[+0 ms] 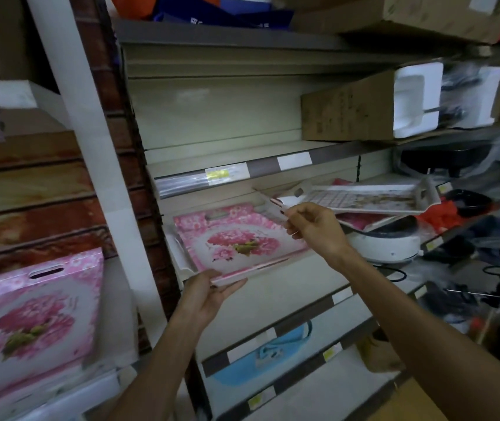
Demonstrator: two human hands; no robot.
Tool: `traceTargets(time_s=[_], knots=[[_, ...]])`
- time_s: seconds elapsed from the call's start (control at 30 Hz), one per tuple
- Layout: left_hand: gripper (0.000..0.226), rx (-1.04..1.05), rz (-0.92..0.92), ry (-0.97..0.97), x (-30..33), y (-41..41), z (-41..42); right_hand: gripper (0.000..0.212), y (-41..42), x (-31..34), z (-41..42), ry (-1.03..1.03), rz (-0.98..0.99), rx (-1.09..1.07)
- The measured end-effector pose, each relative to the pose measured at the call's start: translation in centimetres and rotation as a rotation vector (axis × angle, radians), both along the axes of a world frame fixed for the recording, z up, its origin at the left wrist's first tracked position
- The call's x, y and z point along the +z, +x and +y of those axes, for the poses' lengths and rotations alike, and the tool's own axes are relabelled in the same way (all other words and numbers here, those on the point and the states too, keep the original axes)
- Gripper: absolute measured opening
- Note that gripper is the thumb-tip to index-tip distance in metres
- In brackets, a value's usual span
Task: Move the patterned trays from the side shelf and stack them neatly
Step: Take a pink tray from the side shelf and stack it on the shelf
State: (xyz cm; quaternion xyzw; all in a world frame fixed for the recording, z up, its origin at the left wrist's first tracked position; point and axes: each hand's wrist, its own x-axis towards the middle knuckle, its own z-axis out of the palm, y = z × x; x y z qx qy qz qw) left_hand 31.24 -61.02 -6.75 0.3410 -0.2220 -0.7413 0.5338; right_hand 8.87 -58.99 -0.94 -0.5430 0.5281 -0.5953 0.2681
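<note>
A pink flower-patterned tray (236,241) is tilted over the middle shelf (288,287), held by both hands. My left hand (209,294) grips its near edge at the lower left corner. My right hand (312,227) pinches its far right edge. To the right, another patterned tray (364,199) with a grid print lies tilted on top of a white round appliance (385,246). A matching pink flower tray (36,323) leans upright on the side shelf at the far left.
A cardboard box (345,113) with white foam sits on the upper shelf. Dark cables and red items clutter the right of the middle shelf. A blue item (260,357) lies on the lower shelf. A white post (96,153) divides the two shelf units.
</note>
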Motion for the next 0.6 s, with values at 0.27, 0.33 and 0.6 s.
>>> traceTargets(time_s=[0.27,0.33,0.6], knots=[[0.034,-0.060,-0.013,-0.115,0.1,4.8,3.2,0.012,-1.9,0.1,-2.0,0.057,0.114,-0.106],[0.032,-0.077,-0.045,-0.152,0.5,6.4,3.9,0.018,-1.6,-0.3,-2.9,0.109,0.171,-0.149],[0.037,-0.107,-0.125,-0.204,-0.3,11.8,7.5,0.018,2.8,-2.8,-2.6,0.273,-0.133,0.054]])
